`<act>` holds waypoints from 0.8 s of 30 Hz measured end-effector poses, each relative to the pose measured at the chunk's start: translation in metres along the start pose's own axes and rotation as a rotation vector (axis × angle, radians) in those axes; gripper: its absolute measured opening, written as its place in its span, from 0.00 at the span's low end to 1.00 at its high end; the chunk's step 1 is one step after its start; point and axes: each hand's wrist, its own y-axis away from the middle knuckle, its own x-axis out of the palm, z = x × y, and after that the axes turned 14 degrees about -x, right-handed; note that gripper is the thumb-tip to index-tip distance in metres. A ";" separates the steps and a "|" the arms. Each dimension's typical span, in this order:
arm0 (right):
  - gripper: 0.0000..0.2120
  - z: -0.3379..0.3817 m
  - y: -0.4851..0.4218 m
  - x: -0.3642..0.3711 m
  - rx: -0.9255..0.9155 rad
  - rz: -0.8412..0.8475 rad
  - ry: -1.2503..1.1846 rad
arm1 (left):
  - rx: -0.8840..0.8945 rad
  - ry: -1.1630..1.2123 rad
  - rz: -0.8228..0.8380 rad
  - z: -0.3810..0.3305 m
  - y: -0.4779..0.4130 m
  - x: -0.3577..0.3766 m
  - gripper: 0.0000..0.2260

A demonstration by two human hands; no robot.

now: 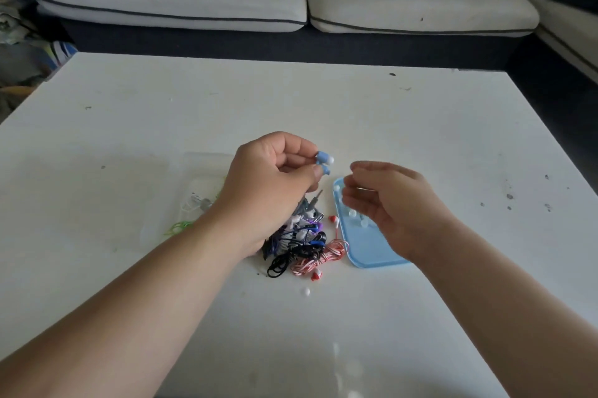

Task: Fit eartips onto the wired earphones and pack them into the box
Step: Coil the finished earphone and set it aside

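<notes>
Pinching two small blue plastic earbuds (323, 163) by their hard shells, left hand (268, 190) holds them above the white counter (420, 125). Right hand (388, 203) hangs loosely curled, apparently empty, over the pale blue tray (365, 255) of tiny translucent eartips (352, 213). These look soft, light and slippery; pinch one at the rim.

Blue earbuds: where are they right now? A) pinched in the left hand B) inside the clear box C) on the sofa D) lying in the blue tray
A: the left hand pinches the blue earbuds at its fingertips, above the pile of earphones.
</notes>
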 end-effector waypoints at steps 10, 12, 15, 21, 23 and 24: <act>0.15 -0.070 0.129 0.006 -0.796 0.631 0.972 | 0.044 -0.134 0.009 0.019 0.022 -0.023 0.08; 0.27 -0.121 0.155 0.014 -0.963 0.880 1.230 | 0.061 -0.133 0.015 0.021 0.028 -0.026 0.08; 0.32 -0.164 0.157 0.009 -0.978 0.956 1.422 | 0.083 -0.138 0.022 0.023 0.035 -0.033 0.08; 0.26 -0.156 0.138 0.002 -0.956 0.947 1.291 | 0.058 -0.100 0.018 0.020 0.035 -0.045 0.08; 0.30 -0.148 0.125 0.001 -1.042 0.922 1.235 | 0.052 -0.107 0.017 0.020 0.031 -0.048 0.08; 0.30 -0.146 0.118 -0.002 -1.106 0.910 1.215 | 0.048 -0.105 0.014 0.020 0.030 -0.049 0.08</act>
